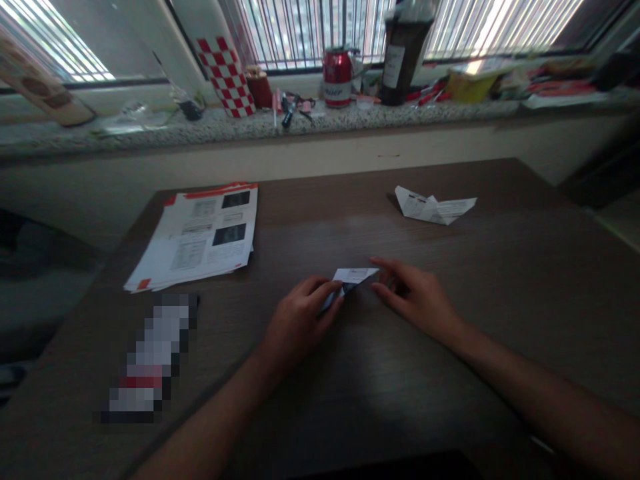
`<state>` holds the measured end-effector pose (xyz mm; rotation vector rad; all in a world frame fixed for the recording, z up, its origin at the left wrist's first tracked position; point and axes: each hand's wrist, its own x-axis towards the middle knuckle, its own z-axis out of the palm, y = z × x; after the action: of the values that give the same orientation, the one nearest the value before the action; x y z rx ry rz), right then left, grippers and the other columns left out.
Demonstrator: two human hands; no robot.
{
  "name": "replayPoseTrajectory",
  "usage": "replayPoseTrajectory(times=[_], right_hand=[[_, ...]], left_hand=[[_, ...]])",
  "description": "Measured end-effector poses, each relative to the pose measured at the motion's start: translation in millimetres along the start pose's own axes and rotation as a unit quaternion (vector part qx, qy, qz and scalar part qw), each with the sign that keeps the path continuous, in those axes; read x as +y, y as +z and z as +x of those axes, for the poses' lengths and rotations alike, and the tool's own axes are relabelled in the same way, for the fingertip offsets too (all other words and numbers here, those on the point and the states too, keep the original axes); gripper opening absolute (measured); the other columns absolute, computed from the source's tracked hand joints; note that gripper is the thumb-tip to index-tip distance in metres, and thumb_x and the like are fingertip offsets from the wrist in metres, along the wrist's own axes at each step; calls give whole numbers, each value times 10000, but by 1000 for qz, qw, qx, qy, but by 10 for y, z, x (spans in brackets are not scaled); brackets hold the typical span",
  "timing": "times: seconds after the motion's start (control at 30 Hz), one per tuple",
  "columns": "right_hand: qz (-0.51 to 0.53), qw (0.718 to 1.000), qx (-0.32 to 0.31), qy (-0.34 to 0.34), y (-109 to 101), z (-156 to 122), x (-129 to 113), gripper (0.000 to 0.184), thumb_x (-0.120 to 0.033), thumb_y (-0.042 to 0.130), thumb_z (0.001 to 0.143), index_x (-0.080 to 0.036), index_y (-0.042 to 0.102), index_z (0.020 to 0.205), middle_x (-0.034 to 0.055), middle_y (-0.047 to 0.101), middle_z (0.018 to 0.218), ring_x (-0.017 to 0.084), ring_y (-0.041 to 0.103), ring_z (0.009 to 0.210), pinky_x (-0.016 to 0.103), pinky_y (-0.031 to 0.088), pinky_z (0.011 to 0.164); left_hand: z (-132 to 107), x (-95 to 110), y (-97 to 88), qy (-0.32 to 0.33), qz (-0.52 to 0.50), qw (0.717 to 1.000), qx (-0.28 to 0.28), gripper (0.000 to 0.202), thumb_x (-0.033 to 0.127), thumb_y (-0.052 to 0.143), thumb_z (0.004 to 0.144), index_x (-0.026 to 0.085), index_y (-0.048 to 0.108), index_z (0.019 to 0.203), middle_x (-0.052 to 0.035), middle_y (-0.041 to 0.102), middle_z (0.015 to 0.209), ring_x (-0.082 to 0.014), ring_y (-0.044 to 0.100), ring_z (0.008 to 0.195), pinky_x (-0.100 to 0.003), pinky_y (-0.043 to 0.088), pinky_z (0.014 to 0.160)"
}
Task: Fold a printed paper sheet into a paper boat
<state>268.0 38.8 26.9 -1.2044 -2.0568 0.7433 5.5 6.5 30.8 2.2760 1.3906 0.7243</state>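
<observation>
A small folded piece of printed paper (351,280) lies on the dark wooden table (350,400), between my two hands. My left hand (300,320) has its fingers curled over the paper's left end and presses it down. My right hand (415,297) pinches the paper's right tip with thumb and fingers. Farther back on the right sits a finished folded paper boat (434,207), apart from both hands.
A stack of printed sheets (200,237) lies at the left of the table, with a blurred flat object (150,360) in front of it. The stone windowsill (150,130) behind holds a red can (337,77), a dark bottle (403,57), a checkered carton (225,70) and clutter.
</observation>
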Motion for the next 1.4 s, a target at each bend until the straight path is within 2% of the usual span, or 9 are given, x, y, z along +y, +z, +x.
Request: replayPoseTrajectory(times=[0.2,0.4,0.53,0.6,0.67,0.83,1.07,1.23,1.4], right_hand=[[143,983,-65,100,87,-6,-24,482,-438,697,968,-279,616,1415,1,747,892,129,673,547,266,558,515],[272,950,-79,134,186,6,-56,523,-413,757,915,-269,605,1394,67,737,1160,153,733,720,278,651,574],[314,936,-79,135,218,19,-125,603,-355,783,884,-294,549,1437,84,662,1349,148,737,799,271,666,595],[332,929,-85,137,235,36,-166,605,-340,785,878,-307,544,1432,85,624,1412,160,747,854,282,678,624],[343,924,-94,138,254,59,-199,574,-341,783,880,-313,562,1409,82,612,1425,180,755,915,295,687,654],[338,926,-99,136,299,103,-224,523,-361,787,879,-295,601,1364,88,630,1397,193,755,926,297,690,626],[327,926,-114,150,285,101,-237,510,-321,781,882,-258,604,1356,94,655,1376,167,747,887,276,680,628],[310,932,-112,149,228,94,-196,541,-318,779,882,-270,595,1389,104,640,1389,183,740,929,298,688,653],[289,941,-107,142,192,82,-152,439,-349,689,959,-246,604,1377,115,664,1361,197,744,958,319,693,675]], left_hand=[[0,51,18,7,-29,1000,3,244,248,615,1037,201,682,1267,-93,688,1216,-235,701,1043,-402,590,901],[6,104,54,-19,-77,997,-8,242,261,651,1010,221,674,1247,-81,690,1207,-209,717,967,-375,600,854],[14,120,54,-60,-132,989,4,439,255,693,982,234,566,1402,-92,675,1280,-180,738,896,-352,612,837],[20,124,50,-69,-165,984,-8,542,265,715,972,246,503,1470,-79,712,1221,-183,750,876,-341,618,816],[27,124,49,-69,-198,977,-26,597,289,717,978,264,455,1513,-66,735,1193,-182,757,862,-325,624,789],[37,89,66,-77,-264,961,-23,584,313,737,965,270,469,1483,-101,636,1435,-165,763,877,-297,636,754],[13,14,77,-92,-299,949,-46,575,293,738,963,247,487,1479,-79,733,1196,-187,753,879,-328,635,780],[18,15,47,-86,-326,941,-43,577,207,707,954,264,485,1482,-128,621,1427,-181,742,930,-338,648,803],[17,2,23,-87,-328,940,-28,497,221,655,982,246,511,1457,-125,632,1401,-207,725,995,-366,646,846]])
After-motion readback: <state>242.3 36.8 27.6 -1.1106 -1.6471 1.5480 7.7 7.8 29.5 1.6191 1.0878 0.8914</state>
